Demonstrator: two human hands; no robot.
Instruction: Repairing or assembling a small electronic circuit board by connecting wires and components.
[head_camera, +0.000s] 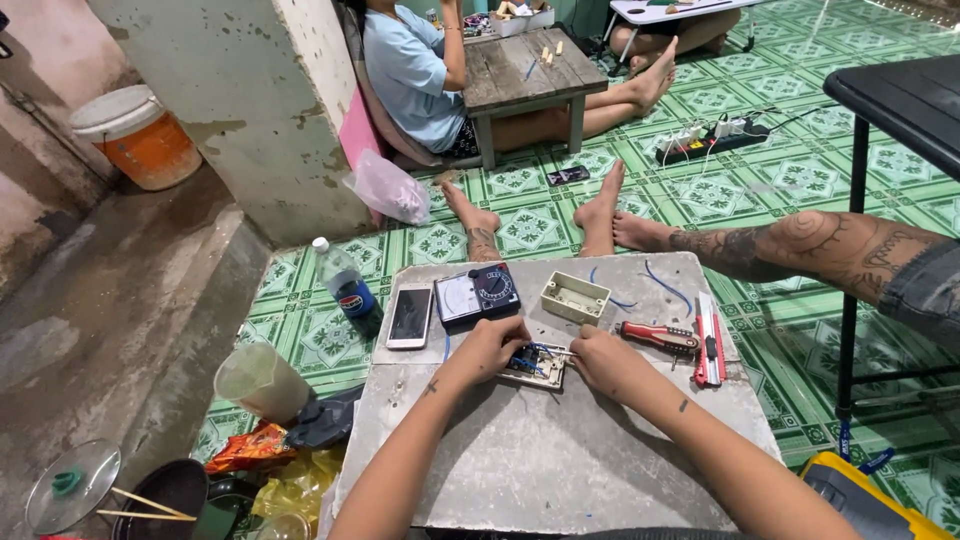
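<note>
A small white switch plate (537, 372) with blue wires on it lies in the middle of a low grey stone slab (540, 450). My left hand (490, 346) presses down on its left side, fingers curled over the wires. My right hand (603, 360) sits at its right edge, pinching a thin wire or tool tip; what it grips is too small to name. Just beyond lie a cream plastic box (574, 297), an analogue multimeter (478, 295) and a white phone (410, 316). A red-handled screwdriver (658, 336) and a red utility knife (708, 340) rest to the right.
A plastic bottle (347, 285) stands off the slab's left corner. A cup (262, 380), snack wrappers and a pan with chopsticks (165, 497) crowd the lower left. Another person's tattooed leg (800, 250) stretches in from the right. A seated person (415, 75), wooden table (520, 70), power strip (710, 138).
</note>
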